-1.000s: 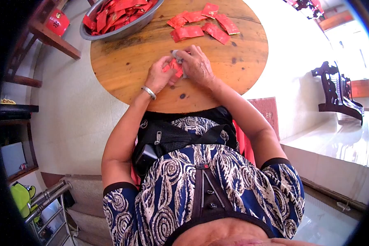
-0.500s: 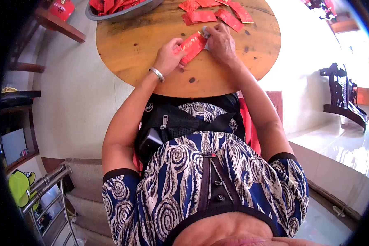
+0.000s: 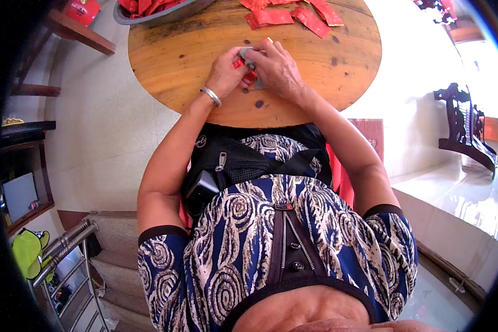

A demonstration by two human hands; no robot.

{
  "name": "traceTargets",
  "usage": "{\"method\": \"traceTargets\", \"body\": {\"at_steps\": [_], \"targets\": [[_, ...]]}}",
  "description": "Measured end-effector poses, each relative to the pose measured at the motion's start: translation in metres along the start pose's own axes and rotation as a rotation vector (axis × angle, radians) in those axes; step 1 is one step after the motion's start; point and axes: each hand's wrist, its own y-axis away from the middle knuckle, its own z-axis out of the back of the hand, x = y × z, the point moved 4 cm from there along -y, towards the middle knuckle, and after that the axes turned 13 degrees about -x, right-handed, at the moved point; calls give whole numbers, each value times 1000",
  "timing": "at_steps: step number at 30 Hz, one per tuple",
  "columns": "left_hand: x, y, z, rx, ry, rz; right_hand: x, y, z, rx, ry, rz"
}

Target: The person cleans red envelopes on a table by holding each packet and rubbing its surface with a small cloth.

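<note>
A shiny red packet [image 3: 251, 77] is held over the wooden table, mostly hidden behind my fingers. My left hand [image 3: 225, 73], with a silver bangle at the wrist, is closed on its left side. Across the packet lies my right hand [image 3: 276, 67], fingers bent round a small grey cloth [image 3: 245, 52] pressed against the packet. Both hands meet there, close together. Farther back on the table, several similar red packets [image 3: 311, 22] lie spread out and partly overlapping.
A grey basin [image 3: 169, 15] full of red packets stands at the back left of the round wooden table [image 3: 171, 72]. On the left are a wooden stool [image 3: 83, 33] and a metal railing [image 3: 66, 249] beside steps. A dark carved chair [image 3: 459, 130] stands to the right.
My right hand with the grey cloth has moved left and slightly down over the packet, covering most of it. My left hand stays nearly in place.
</note>
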Motion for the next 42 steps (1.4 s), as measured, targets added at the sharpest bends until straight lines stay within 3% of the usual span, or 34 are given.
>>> {"method": "traceTargets", "body": {"at_steps": [2, 11, 24, 29, 35, 38, 42], "targets": [[-1, 0, 0, -5, -18, -7, 0, 2, -4, 22, 45, 39], [3, -1, 0, -39, -11, -2, -34, -7, -7, 20, 119, -209], [7, -3, 0, -50, -17, -23, -67, -1, 13, 64, 245, -278], [7, -2, 1, -48, -24, -2, -84, 3, 26, 5, 258, -414], [1, 1, -1, -53, -42, 24, -26, -4, 14, -9, -52, -219], [1, -1, -1, 17, 1, 42, -1, -7, 5, 14, -56, -38], [0, -1, -1, 5, -36, 65, -5, -6, -5, 36, -12, -41]]}}
